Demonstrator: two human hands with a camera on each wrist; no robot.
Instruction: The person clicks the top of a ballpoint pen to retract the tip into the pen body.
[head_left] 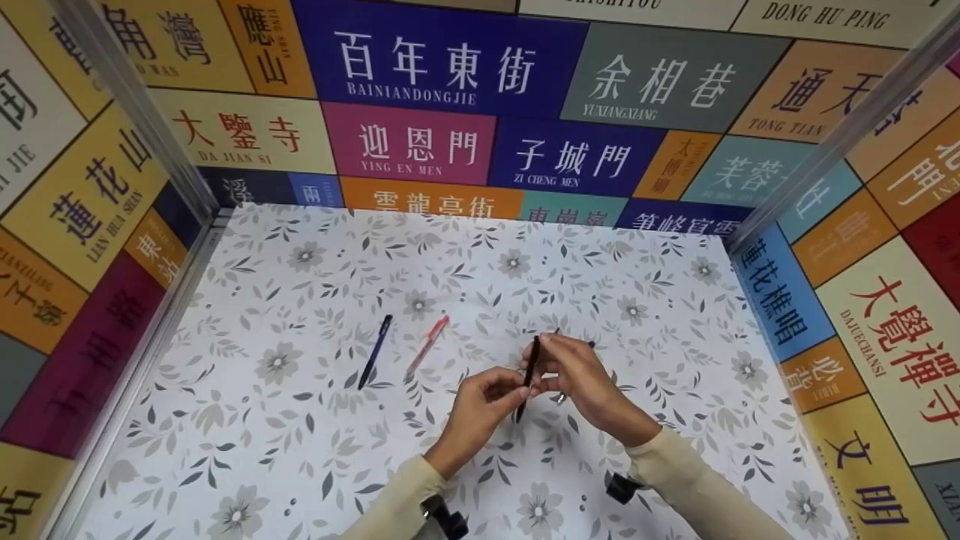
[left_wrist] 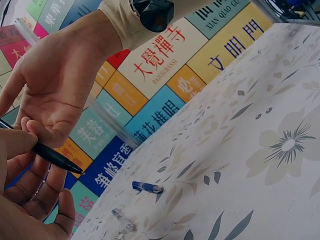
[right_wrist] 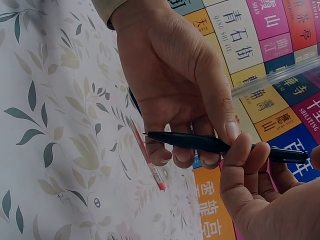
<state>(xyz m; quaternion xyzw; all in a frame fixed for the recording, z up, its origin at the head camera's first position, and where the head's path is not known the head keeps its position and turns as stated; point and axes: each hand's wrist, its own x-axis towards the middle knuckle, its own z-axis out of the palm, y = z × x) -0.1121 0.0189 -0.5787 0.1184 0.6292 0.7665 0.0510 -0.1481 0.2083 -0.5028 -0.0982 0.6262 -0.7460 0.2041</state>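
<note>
Both hands hold one black pen (head_left: pixel 529 373) above the flowered table (head_left: pixel 300 450), near its middle. My left hand (head_left: pixel 512 391) pinches the lower part of the barrel and my right hand (head_left: pixel 548 346) pinches the upper end. In the right wrist view the black pen (right_wrist: pixel 200 142) lies level between the left hand (right_wrist: pixel 175 80) above and the right hand (right_wrist: pixel 250 190) below. The left wrist view shows the black pen (left_wrist: pixel 56 158) with its tip pointing right, the right hand (left_wrist: pixel 55 80) over it and the left hand (left_wrist: pixel 30 200) under it.
A blue pen (head_left: pixel 375 351) and a red pen (head_left: pixel 427 345) lie side by side left of the hands. A small blue cap (left_wrist: pixel 147 187) and a clear cap (left_wrist: pixel 123 219) lie on the table. Sign-covered walls (head_left: pixel 450 112) close in three sides.
</note>
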